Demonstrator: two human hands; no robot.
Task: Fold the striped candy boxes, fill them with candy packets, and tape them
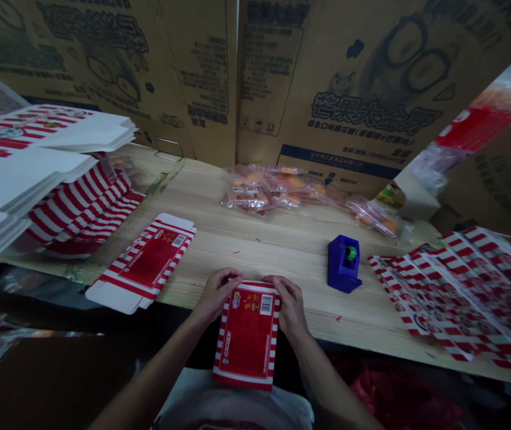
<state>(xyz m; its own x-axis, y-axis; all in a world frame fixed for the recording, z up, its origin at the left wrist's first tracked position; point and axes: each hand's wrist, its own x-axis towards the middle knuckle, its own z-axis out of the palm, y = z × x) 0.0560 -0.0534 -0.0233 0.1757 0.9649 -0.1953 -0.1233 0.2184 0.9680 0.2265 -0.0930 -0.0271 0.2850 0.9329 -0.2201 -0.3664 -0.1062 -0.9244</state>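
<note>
A: How far along is this red box?
B: Fairly far, I'd judge. No flaps stick out at the end by the hands, so it looks folded in there. I can't tell whether it's filled or taped.

A: And what's left?
B: Another box lies near the bench's front edge, left of the hands, with white flaps out at both ends; that one seems to be waiting. More flat card is piled at the left end. The bags of sweets lie along the back edge, and the tape dispenser sits right of the hands, touched by neither.

A: Anything finished?
B: Striped boxes overlap in rows at the front right corner. They may be done, but I can't be sure.

A: Where's the red box in the grip?
B: The left hand pinches its far left corner, the right hand its far right corner. Both are closed on it, one on each side.

A: Is it on the bench?
B: Only its far end is above the front edge; the rest reaches past it, towards the person's lap. Whether it rests on the wood, I can't tell.
</note>
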